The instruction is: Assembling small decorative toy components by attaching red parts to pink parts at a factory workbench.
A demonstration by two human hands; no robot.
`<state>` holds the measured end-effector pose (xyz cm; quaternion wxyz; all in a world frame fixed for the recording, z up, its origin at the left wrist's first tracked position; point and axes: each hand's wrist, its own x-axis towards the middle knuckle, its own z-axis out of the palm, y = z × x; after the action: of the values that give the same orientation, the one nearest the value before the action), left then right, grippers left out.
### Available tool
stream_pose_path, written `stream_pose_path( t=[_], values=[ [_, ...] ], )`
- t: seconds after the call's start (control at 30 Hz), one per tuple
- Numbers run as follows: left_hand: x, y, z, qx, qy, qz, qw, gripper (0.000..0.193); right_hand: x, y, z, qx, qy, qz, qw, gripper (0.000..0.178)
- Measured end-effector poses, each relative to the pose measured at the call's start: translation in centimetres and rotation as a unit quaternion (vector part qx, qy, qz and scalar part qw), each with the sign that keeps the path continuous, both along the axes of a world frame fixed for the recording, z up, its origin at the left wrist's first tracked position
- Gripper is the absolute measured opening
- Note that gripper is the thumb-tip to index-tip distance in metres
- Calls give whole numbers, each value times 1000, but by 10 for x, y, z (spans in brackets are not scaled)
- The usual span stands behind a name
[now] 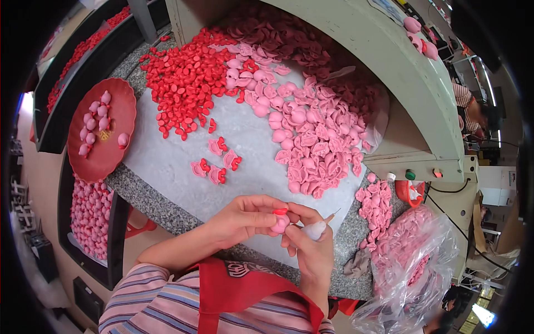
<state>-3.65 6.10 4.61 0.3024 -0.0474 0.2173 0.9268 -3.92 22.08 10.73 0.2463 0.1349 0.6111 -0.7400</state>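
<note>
My left hand (236, 221) is closed, pinching a small round pink plastic figure (280, 225) with a red piece (280, 211) on its upper side. Close beside it, my right hand (312, 251) grips a small translucent white squeeze bottle (315, 230) with a thin needle tip pointing up and right, away from the figure. The right fingertips are near the figure; whether they touch it I cannot tell. Beyond my hands, several pink shells with red pieces attached (214, 174) lie apart on the white sheet (167, 150).
A heap of red pieces (181, 83) and a larger heap of pink shells (317, 139) cover the sheet's far side. A red plate (83, 158) with pink figures stands left, above a black tray (114, 234) of more. At right are a clear plastic bag (411, 267) and an orange basket (401, 192).
</note>
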Motion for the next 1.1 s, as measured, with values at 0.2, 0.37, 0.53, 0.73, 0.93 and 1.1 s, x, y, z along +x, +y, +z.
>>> stream_pose_path(
  t=[0.2, 0.37, 0.53, 0.73, 0.93, 1.1],
  values=[
    [5, 15, 3, 12, 10, -6, 1000, 34, 12, 11, 0, -42, 18, -45, 998, 40],
    [10, 27, 15, -44, 34, -18, 998, 34, 18, 32, -2, -85, -5, -42, 995, 41],
    [14, 33, 20, -70, 42, -32, 996, 35, 19, 44, -4, -111, -11, -24, 993, 41],
    [14, 36, 23, -101, 61, -42, 992, 36, 19, 50, -6, -87, -20, 1, 996, 47],
    [11, 37, 26, -120, 78, -56, 988, 38, 19, 58, -14, -119, -18, 18, 993, 46],
    [9, 35, 29, -138, 79, -76, 984, 39, 20, 57, -14, -125, -27, 14, 992, 45]
  ],
)
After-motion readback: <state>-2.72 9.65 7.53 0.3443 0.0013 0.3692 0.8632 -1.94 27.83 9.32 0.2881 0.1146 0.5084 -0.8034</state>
